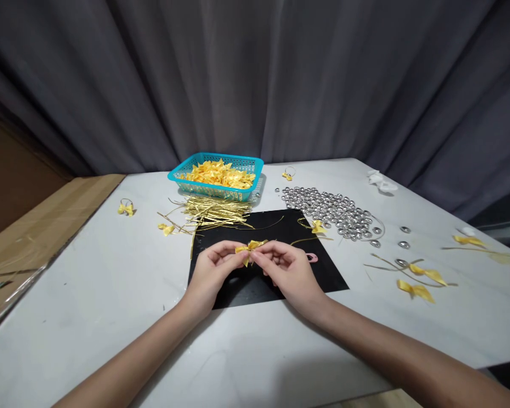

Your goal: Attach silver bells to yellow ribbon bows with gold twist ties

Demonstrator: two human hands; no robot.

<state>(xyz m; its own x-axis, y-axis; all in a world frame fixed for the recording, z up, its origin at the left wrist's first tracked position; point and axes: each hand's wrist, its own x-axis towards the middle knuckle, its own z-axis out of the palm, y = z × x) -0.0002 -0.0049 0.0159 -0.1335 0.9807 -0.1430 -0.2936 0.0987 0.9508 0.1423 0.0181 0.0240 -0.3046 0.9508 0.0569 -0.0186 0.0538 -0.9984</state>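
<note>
Over the black mat [246,292], the head view shows you pinching a small yellow bow [247,247] between both hands. Your left hand [212,269] grips one side of it with thumb and fingertips; your right hand [287,269] nips the other side, close beside. A gold strand seems to run along its top edge, but whether a bead sits at its middle you cannot tell, as your fingers cover much of it.

Judging by what lies around, little looks complete: one looped bow [126,210] sits at the table's [110,283] left, and another looped bow [287,176] lies right of the basket [258,167]. Much seems left: a heap of bows [219,174] in the basket, a bundle of wires [216,211] before it, and a wide spread of beads [327,207]. Loose bows [415,290] lie at your right among stray wires.

The bows look like satiny ribbon, with pointed tails. The wires are thin, metallic gold and mostly straight, some of them bent. The beads are glossy silver ovals. The basket is turquoise, apparently plastic, with pierced walls; the mat is flat, dark and smooth.
</note>
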